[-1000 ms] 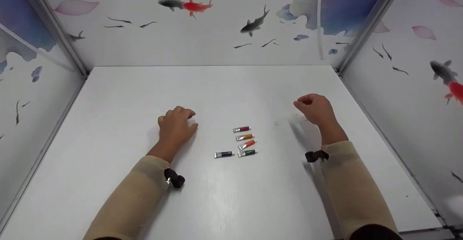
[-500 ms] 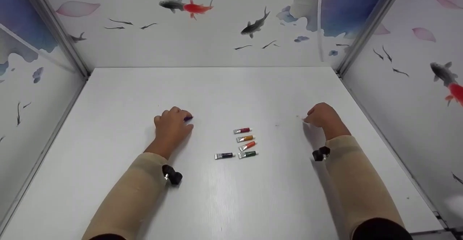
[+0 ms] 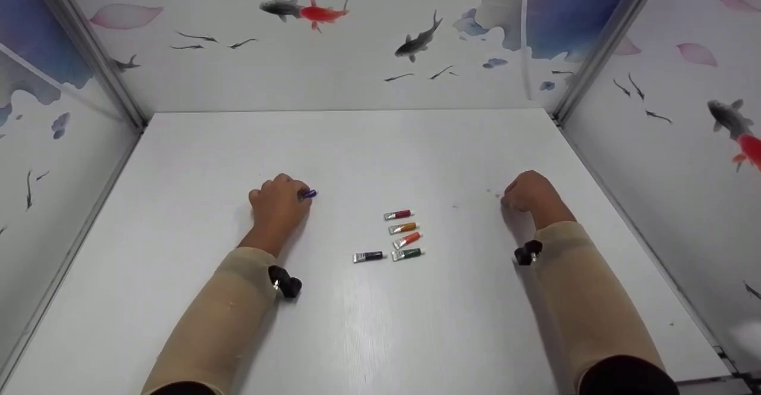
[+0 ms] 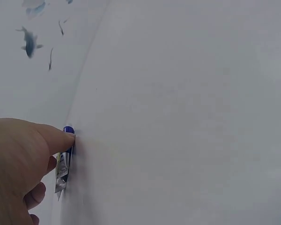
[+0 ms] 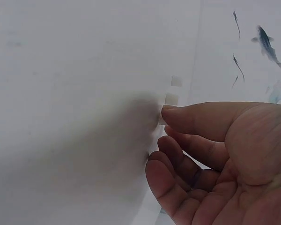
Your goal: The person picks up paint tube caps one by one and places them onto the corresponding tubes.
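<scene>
My left hand pinches a small paint tube with a purple-blue band. In the left wrist view the thumb presses near the blue end of this tube, and its silver crimped tail points down. To the right, my right hand is low at the white table, its fingers curled. The right wrist view shows its thumb and index finger pinching a small pale square piece, mostly covered by the thumb. Two similar pale squares, a nearer one and a farther one, lie in line beyond the fingertips.
Between the hands lie several paint tubes: dark red, ochre, orange, green and a dark one beside the green. Printed walls enclose the white table at the back and sides.
My right hand has come down and slightly right, reaching the pale pieces at the table. My left hand has shifted a little left, its thumb has closed in, and the blue tube now shows.
</scene>
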Available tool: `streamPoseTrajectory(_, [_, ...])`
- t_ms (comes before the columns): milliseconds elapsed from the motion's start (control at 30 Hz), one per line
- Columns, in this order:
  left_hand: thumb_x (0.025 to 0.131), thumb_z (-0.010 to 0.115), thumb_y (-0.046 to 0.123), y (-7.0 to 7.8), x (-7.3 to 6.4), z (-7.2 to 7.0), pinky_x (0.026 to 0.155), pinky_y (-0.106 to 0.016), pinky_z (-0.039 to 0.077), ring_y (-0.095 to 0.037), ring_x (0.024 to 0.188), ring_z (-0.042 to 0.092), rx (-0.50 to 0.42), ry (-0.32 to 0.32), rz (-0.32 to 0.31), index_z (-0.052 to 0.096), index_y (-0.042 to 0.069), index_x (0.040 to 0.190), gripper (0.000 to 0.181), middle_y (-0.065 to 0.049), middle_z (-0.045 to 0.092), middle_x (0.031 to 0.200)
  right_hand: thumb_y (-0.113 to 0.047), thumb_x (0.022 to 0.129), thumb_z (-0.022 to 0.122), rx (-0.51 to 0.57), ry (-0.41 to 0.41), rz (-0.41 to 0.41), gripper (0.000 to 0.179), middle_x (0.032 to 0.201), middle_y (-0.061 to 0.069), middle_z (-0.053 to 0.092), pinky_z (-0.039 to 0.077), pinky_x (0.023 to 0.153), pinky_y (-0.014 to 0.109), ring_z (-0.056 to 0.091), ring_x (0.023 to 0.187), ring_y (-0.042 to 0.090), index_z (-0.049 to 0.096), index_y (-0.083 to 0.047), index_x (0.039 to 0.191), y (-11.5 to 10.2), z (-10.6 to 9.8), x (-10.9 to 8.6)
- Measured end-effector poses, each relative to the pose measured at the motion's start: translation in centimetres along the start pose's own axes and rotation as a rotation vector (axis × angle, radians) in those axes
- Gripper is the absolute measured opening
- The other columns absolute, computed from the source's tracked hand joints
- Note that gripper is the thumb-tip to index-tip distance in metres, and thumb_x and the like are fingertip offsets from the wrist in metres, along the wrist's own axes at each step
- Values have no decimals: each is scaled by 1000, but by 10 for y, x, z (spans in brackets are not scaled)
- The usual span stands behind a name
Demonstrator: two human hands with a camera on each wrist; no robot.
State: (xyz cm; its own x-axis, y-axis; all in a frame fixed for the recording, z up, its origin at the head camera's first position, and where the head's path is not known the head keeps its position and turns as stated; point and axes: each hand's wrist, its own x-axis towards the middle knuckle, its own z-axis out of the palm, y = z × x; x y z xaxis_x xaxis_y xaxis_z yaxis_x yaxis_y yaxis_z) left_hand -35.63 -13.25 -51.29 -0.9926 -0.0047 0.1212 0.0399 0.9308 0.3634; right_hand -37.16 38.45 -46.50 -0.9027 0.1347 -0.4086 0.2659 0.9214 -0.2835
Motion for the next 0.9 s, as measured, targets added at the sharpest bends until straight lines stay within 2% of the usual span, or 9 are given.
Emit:
streamPoseTrajectory(300, [98, 79, 32, 2, 1, -1, 95, -56, 44, -36, 116, 66, 3, 33, 13, 82, 20, 117, 23, -8, 71, 121, -22, 103, 59, -17, 26, -52, 39, 140, 29, 66, 53, 109, 56, 63, 127, 44, 73, 3, 130, 4, -1, -3])
streamPoseTrajectory(533, [100, 76, 31, 3, -1, -1, 97, -57, 44, -38, 119, 65, 16, 27, 15, 81, 18, 117, 22, -10, 69, 124, -23, 102, 59, -5, 38, -41, 42, 143, 30, 63, 50, 112, 58, 60, 133, 47, 71, 3, 133, 6, -2, -4])
streamPoseTrajectory(733, [102, 73, 35, 8, 1, -1, 102, -58, 43, -36, 123, 62, -13, 32, 1, 78, 18, 120, 25, -10, 70, 130, -24, 104, 57, 27, 98, -78, 45, 144, 30, 63, 50, 111, 59, 60, 134, 48, 68, 5, 136, 1, -7, -9])
streamPoseTrajectory(900, [103, 72, 34, 19, 0, -6, 103, -57, 43, -34, 121, 63, -62, 46, -1, 78, 18, 124, 27, -8, 76, 129, -26, 107, 57, 107, 156, -99, 44, 142, 29, 64, 52, 108, 58, 62, 129, 46, 67, 3, 137, -10, -8, -18])
